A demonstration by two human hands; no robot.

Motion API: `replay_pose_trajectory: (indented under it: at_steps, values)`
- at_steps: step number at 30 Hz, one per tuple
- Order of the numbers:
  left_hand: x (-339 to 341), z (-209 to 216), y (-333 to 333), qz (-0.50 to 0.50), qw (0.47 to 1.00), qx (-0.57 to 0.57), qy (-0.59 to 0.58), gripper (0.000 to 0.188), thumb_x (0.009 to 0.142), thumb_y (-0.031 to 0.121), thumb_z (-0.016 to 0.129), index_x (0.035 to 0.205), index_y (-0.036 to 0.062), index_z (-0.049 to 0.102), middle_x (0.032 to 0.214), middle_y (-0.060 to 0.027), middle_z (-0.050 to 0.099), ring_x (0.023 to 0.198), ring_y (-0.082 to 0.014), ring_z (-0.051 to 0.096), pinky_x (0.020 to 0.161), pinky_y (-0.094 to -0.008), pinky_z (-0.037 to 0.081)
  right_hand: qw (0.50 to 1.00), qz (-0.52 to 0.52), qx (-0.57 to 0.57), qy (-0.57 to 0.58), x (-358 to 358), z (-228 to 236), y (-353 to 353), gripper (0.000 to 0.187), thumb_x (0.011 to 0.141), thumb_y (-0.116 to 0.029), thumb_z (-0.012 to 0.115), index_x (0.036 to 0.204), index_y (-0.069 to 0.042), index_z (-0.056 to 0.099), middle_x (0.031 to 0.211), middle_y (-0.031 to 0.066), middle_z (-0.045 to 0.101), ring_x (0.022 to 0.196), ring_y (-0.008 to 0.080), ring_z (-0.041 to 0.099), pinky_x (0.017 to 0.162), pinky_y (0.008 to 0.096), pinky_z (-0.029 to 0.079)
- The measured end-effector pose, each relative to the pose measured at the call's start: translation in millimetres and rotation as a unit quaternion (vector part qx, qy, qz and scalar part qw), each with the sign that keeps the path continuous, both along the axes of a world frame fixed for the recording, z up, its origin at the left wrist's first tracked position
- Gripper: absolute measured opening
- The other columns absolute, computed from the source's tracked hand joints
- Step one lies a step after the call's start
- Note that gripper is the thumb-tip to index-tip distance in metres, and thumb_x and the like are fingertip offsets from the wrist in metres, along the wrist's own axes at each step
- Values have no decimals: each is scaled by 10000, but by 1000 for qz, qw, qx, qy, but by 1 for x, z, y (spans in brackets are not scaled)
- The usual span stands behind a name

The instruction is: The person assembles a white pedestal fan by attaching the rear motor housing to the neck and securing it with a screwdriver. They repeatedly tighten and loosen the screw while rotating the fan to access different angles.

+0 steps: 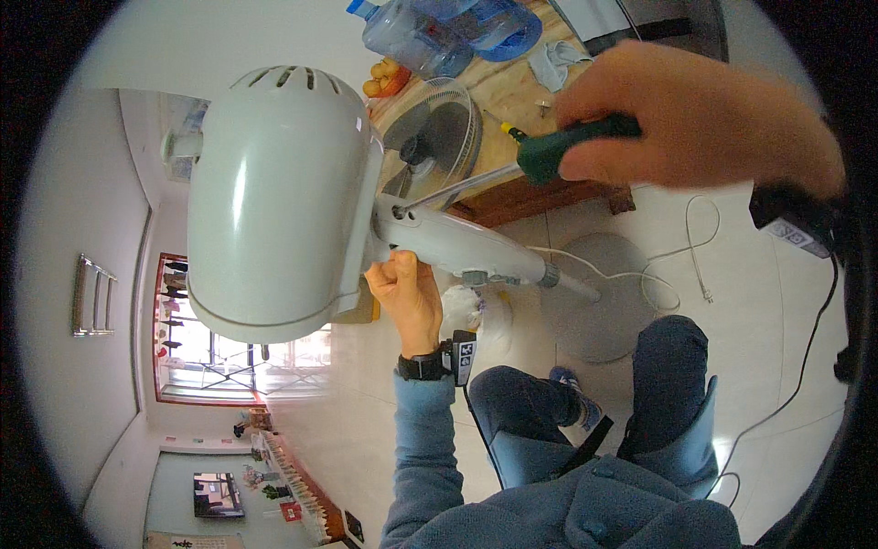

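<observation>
The pale grey motor housing [274, 201] of a standing fan fills the left of the view, large and close. Its neck [471, 245] slants down to the right toward the pole and the round grey base [594, 320] on the floor. My right hand [668, 119] grips a screwdriver [560, 151] by its dark green handle. The shaft's tip sits at a hole in the neck, close to the housing. Below that hole, my left hand [407, 295] presses its closed fingertips against the neck's near side; whatever they pinch there, if anything, is hidden.
Beyond the neck, a wooden table [512, 197] bears the fan's grille and blades [430, 137], a yellow-and-black tool [514, 133], a cloth [555, 64] and blue water jugs [416, 37]. A white cord [672, 261] trails over the tiled floor. A white plastic bag [462, 306] stands below my left hand.
</observation>
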State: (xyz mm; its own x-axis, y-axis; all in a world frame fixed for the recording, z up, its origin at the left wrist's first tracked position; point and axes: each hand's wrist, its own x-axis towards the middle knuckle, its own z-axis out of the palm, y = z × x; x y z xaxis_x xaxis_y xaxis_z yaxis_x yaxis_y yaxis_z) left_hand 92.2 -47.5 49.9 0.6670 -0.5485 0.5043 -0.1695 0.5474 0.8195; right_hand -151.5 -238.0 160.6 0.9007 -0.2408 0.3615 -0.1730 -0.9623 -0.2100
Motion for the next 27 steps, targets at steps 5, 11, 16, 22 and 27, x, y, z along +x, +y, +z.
replay_pose_trajectory:
  at_steps: [5, 11, 16, 22, 27]
  values:
    - [3, -3, 3, -9, 1000, -10, -3, 220, 854, 39, 649, 923, 117, 454, 807, 22, 535, 800, -99, 533, 756, -307, 493, 931, -1, -325, -168, 1, -25, 3, 287, 810, -291, 702, 884, -26, 622, 729, 103, 593, 592, 134, 550, 561, 311, 477]
    - [2, -1, 3, -21, 1000, -5, -5, 250, 849, 17, 641, 999, 109, 464, 811, 18, 539, 801, -103, 543, 748, -294, 502, 1000, 4, -17, -10, -9, -10, 0, 275, 810, -297, 697, 876, -43, 614, 737, 100, 597, 610, 129, 556, 566, 316, 479]
    - [8, -6, 5, -18, 1000, -4, -5, 276, 850, 34, 641, 1037, 111, 453, 887, 5, 534, 846, -128, 544, 791, -323, 502, 993, -17, -114, 19, -10, -20, -6, 298, 816, -333, 681, 961, -83, 606, 763, 58, 589, 702, 115, 551, 617, 282, 493]
    - [15, -9, 9, -25, 997, 40, -59, 436, 887, 141, 620, 1281, 130, 434, 1246, -57, 520, 1103, -231, 534, 918, -427, 468, 909, -8, -392, -142, -5, -15, 5, 362, 802, -344, 692, 1019, -74, 589, 829, 48, 576, 723, 122, 529, 608, 285, 482]
    - [4, -2, 5, -21, 1000, 2, -10, 275, 859, 62, 640, 1032, 116, 434, 965, -14, 543, 908, -157, 550, 818, -345, 493, 935, -88, 287, 189, -9, 19, -2, 411, 803, -358, 690, 1039, -38, 586, 734, 64, 558, 526, 103, 530, 476, 198, 448]
